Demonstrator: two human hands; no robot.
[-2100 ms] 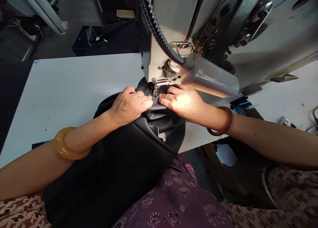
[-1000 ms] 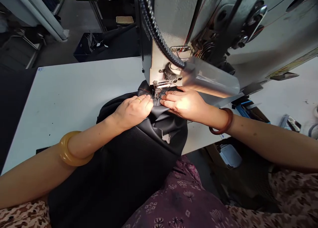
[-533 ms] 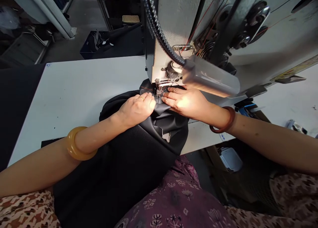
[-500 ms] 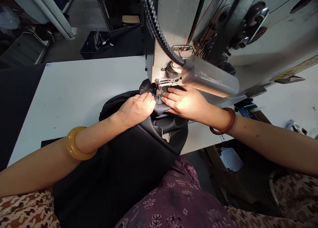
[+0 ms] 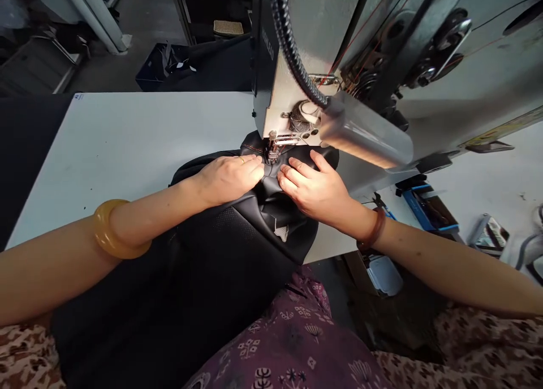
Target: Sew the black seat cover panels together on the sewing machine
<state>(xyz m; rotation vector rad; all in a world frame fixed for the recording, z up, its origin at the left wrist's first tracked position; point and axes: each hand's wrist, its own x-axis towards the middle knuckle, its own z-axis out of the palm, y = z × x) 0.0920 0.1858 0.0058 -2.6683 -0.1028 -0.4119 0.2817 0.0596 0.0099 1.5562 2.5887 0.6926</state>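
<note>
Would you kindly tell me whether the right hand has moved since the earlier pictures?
Yes: the right hand has shifted slightly lower in the view, judged against the sewing machine.

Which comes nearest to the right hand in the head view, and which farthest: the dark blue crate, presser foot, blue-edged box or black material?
Nearest first, from the right hand:
1. Black material: directly under it, touching.
2. Presser foot: just to its left.
3. Blue-edged box: off to the right.
4. Dark blue crate: far left, beyond the white table.
</note>
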